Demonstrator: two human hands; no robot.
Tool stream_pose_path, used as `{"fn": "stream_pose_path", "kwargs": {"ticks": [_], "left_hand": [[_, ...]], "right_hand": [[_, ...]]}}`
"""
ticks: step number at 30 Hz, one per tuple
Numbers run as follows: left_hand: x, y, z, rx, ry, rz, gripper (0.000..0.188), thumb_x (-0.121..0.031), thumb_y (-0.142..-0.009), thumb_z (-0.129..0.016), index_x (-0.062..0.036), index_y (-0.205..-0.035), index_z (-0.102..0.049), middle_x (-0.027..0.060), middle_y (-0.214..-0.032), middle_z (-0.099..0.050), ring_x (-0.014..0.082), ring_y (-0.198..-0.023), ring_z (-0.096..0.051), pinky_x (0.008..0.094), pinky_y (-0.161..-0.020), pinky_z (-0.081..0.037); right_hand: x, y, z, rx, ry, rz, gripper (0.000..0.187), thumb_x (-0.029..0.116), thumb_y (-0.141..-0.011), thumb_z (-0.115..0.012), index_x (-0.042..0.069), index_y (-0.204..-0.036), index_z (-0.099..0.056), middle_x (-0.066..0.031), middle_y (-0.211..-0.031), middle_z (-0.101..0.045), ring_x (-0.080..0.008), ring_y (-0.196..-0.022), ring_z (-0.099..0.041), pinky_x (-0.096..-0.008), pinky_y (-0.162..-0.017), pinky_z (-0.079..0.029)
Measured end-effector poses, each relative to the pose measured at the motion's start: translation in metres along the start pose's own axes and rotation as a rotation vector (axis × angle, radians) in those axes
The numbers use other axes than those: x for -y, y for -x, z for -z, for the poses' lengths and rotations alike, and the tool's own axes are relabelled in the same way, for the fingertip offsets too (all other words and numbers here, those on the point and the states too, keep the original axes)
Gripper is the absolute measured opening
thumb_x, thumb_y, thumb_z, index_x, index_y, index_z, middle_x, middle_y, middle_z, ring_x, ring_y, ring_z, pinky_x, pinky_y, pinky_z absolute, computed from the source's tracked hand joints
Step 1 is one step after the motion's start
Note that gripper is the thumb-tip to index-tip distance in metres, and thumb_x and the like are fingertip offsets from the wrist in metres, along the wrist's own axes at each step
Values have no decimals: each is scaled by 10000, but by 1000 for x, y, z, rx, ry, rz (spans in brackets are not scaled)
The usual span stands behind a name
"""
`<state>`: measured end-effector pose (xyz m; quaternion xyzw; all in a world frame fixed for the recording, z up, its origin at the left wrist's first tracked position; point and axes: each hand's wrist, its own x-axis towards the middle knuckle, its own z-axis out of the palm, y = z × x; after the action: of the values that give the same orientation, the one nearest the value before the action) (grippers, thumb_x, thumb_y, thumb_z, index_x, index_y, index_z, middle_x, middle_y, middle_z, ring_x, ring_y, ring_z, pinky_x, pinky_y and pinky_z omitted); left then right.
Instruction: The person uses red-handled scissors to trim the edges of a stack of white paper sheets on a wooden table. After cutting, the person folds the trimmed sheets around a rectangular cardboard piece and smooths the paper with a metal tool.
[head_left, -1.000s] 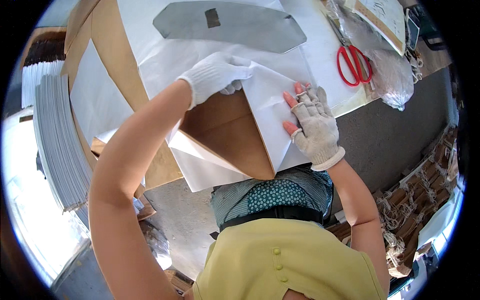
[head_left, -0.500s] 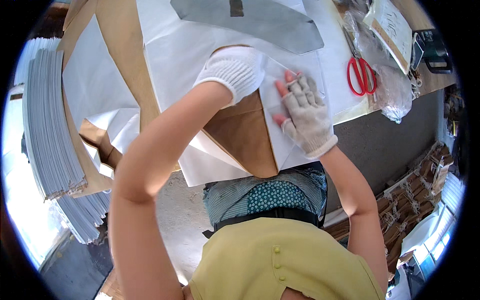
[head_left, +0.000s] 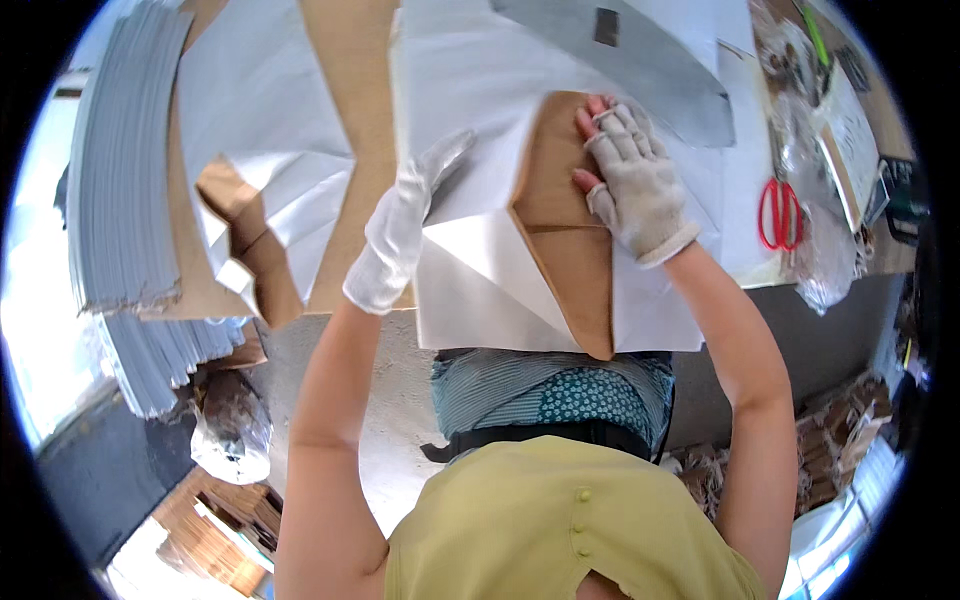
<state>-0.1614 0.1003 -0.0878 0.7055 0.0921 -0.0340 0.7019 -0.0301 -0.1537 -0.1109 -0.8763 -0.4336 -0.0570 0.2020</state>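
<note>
A large paper bag (head_left: 490,275), white outside and brown inside, lies partly unfolded at the table's near edge. Its brown inner side (head_left: 565,230) shows as a long pointed opening between white flaps. My right hand (head_left: 640,180), in a fingerless off-white glove, lies on the bag's right side with fingers stretched out, the tips at the brown edge. My left hand (head_left: 400,225), in a white knit glove, is at the bag's left edge, fingers extended and tilted on its side; it holds nothing I can see. A grey flat template (head_left: 640,60) rests on white paper beyond.
Left of me lies another partly folded white-and-brown bag (head_left: 265,220), beside a tall stack of grey-white sheets (head_left: 125,170). At right are red-handled scissors (head_left: 780,215), clear plastic (head_left: 825,280) and a white pad (head_left: 850,150). Below the table at left stands a plastic bag (head_left: 230,430).
My left hand has come out from the bag's fold and moved left to its edge. The brown inside shows more fully. My right hand remains on the bag's right side, and the view has shifted.
</note>
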Motion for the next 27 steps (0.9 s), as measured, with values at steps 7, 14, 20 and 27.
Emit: {"fn": "stream_pose_path", "kwargs": {"ticks": [7,14,20,27], "left_hand": [[7,-10,22,57,100,29,859,-650,-1018,-255,71,-1473,-370,244,-1496,-430,342,-1399,-398,405,-1203,-250],[15,4,-23,-177,-665,-303,644,-527,-1044,-340,-49,-1460,-453,210,-1457,-491,401,-1369,-439,451,-1177,-305],[23,-1,-39,-256,-913,-301,625,-486,-1053,-320,-49,-1491,-410,212,-1506,-437,425,-1418,-362,475,-1217,-224],[23,-4,-44,-208,-1252,-281,651,-444,-1024,-393,-17,-1514,-349,220,-1535,-395,409,-1445,-328,473,-1232,-185]], "right_hand": [[88,-7,-66,288,-985,-515,416,299,-945,-544,33,-1264,-565,-205,-1285,-579,-397,-1236,-543,-427,-1054,-438],[88,-5,-41,268,-359,-125,439,254,-919,-587,30,-1293,-534,-214,-1204,-614,-383,-1235,-547,-453,-1014,-470],[17,19,41,-93,82,-66,329,141,-743,-675,48,-1058,-685,-109,-1227,-645,-340,-1246,-549,-427,-1078,-439],[57,79,17,419,-400,535,412,210,-692,-644,59,-1073,-697,-60,-1196,-672,-283,-1284,-542,-459,-1166,-363]]}}
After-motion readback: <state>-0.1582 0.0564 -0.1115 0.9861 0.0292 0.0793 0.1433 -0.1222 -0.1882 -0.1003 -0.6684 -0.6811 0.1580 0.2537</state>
